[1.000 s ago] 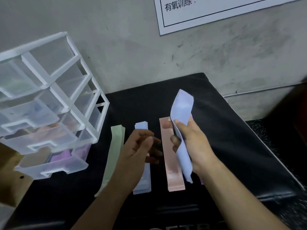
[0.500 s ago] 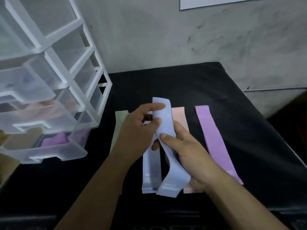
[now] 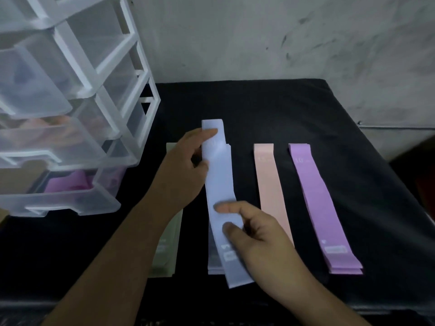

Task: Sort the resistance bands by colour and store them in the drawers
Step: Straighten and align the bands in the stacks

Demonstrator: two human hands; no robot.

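matt rubbery bands [image 3: 271, 184]; translucent plastic drawers [image 3: 70, 203]; rough plaster wall [image 3: 259, 38].

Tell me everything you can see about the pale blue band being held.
The pale blue band is a long, flat strip, matte and rubbery-looking, with faint white print near both ends. It is held skewed over a stack of blue bands on the black table. The left hand pinches its far end; the right hand pinches its nearer part.

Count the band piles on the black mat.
4: green pile, partly hidden behind the left arm; blue pile, its top band held by left hand and right hand; pink pile; purple pile, far right.
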